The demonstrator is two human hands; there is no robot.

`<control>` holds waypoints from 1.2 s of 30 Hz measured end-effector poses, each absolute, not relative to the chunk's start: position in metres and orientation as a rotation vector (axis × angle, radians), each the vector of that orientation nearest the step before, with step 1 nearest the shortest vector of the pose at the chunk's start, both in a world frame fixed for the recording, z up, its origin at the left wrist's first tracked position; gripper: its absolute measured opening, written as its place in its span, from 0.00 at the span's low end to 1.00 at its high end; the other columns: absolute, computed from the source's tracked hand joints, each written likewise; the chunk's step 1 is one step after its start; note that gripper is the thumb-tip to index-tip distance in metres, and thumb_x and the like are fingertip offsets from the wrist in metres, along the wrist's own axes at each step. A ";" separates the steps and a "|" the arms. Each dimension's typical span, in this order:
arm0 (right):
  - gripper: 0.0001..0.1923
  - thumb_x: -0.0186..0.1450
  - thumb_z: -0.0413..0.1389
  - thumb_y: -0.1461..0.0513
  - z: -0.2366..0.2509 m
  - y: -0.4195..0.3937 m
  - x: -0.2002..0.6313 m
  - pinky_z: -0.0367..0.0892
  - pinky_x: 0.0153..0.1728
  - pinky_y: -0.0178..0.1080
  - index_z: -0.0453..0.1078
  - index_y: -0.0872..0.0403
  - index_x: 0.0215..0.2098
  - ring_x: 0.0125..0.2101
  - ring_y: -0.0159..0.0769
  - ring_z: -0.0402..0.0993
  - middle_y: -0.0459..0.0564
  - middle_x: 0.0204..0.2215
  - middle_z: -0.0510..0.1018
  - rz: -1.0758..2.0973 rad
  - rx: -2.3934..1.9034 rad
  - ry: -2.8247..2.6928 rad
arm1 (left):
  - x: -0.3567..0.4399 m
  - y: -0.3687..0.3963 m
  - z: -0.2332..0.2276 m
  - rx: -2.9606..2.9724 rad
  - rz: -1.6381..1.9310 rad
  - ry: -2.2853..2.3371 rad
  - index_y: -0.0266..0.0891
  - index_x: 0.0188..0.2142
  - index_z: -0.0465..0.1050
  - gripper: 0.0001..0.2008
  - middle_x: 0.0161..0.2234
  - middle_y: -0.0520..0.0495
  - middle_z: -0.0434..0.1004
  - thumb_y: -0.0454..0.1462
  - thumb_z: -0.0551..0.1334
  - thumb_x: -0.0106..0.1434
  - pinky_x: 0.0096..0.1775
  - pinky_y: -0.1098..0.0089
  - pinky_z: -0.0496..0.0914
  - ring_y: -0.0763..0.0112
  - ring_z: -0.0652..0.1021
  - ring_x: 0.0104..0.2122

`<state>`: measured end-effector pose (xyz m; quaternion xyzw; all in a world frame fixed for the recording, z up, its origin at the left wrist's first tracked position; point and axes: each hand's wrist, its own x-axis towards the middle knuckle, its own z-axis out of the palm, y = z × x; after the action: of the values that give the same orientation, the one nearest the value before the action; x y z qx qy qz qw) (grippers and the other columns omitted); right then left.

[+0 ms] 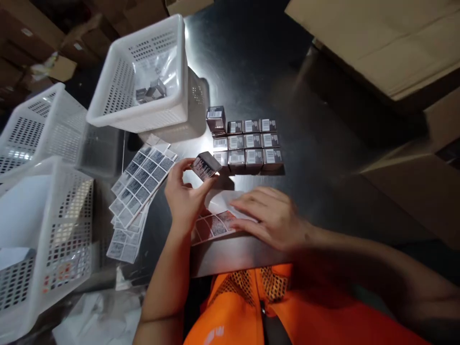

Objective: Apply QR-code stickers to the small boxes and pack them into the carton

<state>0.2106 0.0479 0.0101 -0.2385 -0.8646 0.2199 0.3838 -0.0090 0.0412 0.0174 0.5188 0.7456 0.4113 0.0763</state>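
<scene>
Near frame centre, I see the left hand (187, 203) pinching a small box (206, 166); the label sheet (213, 225) lies just below, slanting up rightward, touched by the right hand (275, 218), whose pinch I can't confirm.

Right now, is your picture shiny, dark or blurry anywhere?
Head view: bright glare on the dark metal table, just right of the tall white basket; head view: dim cardboard boxes at upper left; head view: print on the small box in the left hand is too blurry to read.
</scene>
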 end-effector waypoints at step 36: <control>0.32 0.52 0.73 0.57 0.041 0.079 0.228 0.77 0.35 0.36 0.58 0.47 0.45 0.36 0.38 0.82 0.38 0.23 0.78 1.710 -1.039 -1.289 | 0.023 0.033 0.017 1.269 1.081 1.387 0.45 0.43 0.72 0.25 0.43 0.52 0.82 0.30 0.68 0.42 0.15 0.79 0.47 0.90 0.56 0.13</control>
<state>0.2281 0.0794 0.0408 -0.4054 -0.5027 0.6670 0.3715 0.0226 0.0326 0.0166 0.5173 0.5655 0.4407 0.4673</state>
